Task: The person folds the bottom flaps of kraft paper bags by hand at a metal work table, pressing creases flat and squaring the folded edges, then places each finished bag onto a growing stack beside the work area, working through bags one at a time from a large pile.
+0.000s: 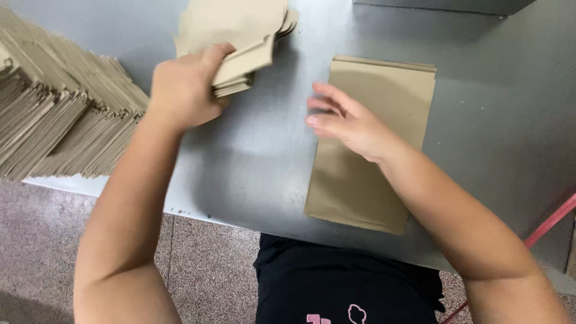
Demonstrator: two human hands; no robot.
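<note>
Stacked paper bags (60, 120) — left of hands

tan paper bundle (240, 36) lifted, flat bag stack (372, 144)

you get soft, even light from above, a dull sheen on the metal table (480, 120), faint shadows under your arms, and slight motion blur on your right hand (348, 123).
</note>
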